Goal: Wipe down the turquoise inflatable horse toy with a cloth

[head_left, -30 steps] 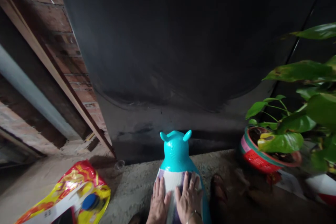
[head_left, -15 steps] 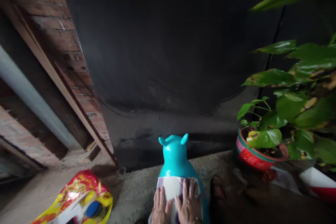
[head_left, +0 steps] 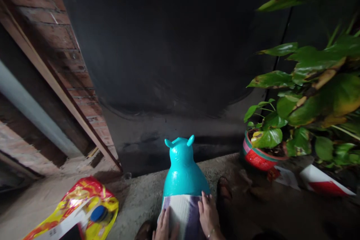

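Observation:
A turquoise, glossy animal-shaped toy point(head_left: 184, 180) with two small ears stands at the lower middle, its head pointing away from me. Over its back lies a white and purple striped cloth point(head_left: 182, 208). My left hand point(head_left: 164, 227) rests on the cloth's left part, fingers stretched out and partly cut off by the frame's bottom. On the right edge of the cloth lies my right hand point(head_left: 208, 213), its fingers extended and pressing on the fabric at the toy's side. The toy's rear is out of view.
Ahead rises a large black panel point(head_left: 174, 52), beside a brick wall point(head_left: 67, 45) at left. A red and yellow plastic bag point(head_left: 84, 191) with a blue-capped container point(head_left: 98, 213) lies on the floor. To the right stands a leafy plant in a red pot point(head_left: 257, 157).
The cloth sits farther back towards me, so more turquoise shows behind the toy's head. My hands have drawn back and spread apart, the right one out to the cloth's edge.

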`<action>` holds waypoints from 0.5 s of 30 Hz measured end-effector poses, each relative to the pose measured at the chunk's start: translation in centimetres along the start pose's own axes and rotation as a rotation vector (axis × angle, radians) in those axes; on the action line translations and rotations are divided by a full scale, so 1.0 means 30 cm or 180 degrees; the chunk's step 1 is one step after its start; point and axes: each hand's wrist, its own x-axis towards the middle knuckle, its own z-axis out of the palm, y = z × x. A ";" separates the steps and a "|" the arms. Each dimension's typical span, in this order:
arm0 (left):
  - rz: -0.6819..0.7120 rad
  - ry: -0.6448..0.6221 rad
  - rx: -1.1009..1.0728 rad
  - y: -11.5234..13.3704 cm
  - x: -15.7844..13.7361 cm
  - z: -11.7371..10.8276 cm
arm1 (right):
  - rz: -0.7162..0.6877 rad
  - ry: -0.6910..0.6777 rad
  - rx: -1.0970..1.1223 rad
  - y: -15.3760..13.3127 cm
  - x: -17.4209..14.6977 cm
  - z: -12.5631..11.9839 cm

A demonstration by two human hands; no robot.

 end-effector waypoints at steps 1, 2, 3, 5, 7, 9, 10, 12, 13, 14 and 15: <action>0.0078 0.0124 0.0003 0.009 0.002 -0.018 | -0.0023 -0.0025 0.0067 -0.016 0.013 -0.020; 0.0225 0.0259 0.0006 0.021 0.006 -0.038 | -0.0062 -0.0057 0.0124 -0.033 0.019 -0.043; 0.0427 0.0386 -0.0006 0.036 0.011 -0.060 | -0.0132 -0.0101 0.0196 -0.052 0.021 -0.069; 0.0889 0.0553 -0.0080 0.080 0.024 -0.112 | -0.0384 -0.0225 0.0432 -0.094 0.016 -0.131; 0.1364 0.0424 -0.0165 0.141 0.036 -0.170 | -0.0759 -0.0447 0.0817 -0.134 0.009 -0.198; 0.1705 -0.0024 -0.0188 0.201 0.045 -0.222 | -0.1146 -0.0639 0.1201 -0.164 0.005 -0.260; 0.1792 -0.0262 -0.0179 0.224 0.047 -0.242 | -0.1283 -0.0667 0.1337 -0.172 0.006 -0.285; 0.1851 -0.0554 -0.0197 0.243 0.047 -0.268 | -0.1344 -0.0538 0.1423 -0.176 0.010 -0.323; 0.1858 -0.0569 -0.0219 0.238 0.045 -0.274 | -0.1284 -0.0443 0.1423 -0.171 0.014 -0.337; 0.1860 -0.0507 -0.0238 0.224 0.043 -0.277 | -0.1193 -0.0391 0.1430 -0.164 0.018 -0.349; 0.1872 -0.0416 -0.0247 0.204 0.041 -0.279 | -0.1102 -0.0386 0.1443 -0.154 0.023 -0.360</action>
